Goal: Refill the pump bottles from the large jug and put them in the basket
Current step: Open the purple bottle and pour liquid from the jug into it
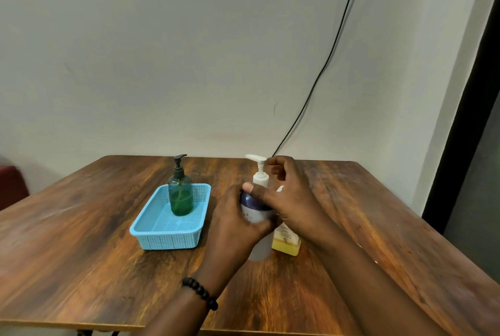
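Observation:
A white pump bottle [257, 207] with a purple shoulder stands on the table's middle. My left hand [235, 227] grips its body from the left. My right hand [286, 194] is at the white pump head [259, 170], thumb across the bottle's shoulder and fingers curled beside the pump neck. Behind the bottle, mostly hidden by my hands, stands the jug [286, 243] with yellow liquid in its bottom. A green pump bottle [180, 194] with a black pump stands upright in the far end of the blue basket [151, 230], left of my hands.
The wooden table [81, 241] has bare surface on the left and in front. A black cable [324, 64] hangs down the wall behind the table. A dark door frame [465, 132] stands at the right, and something red [10, 186] sits at the far left edge.

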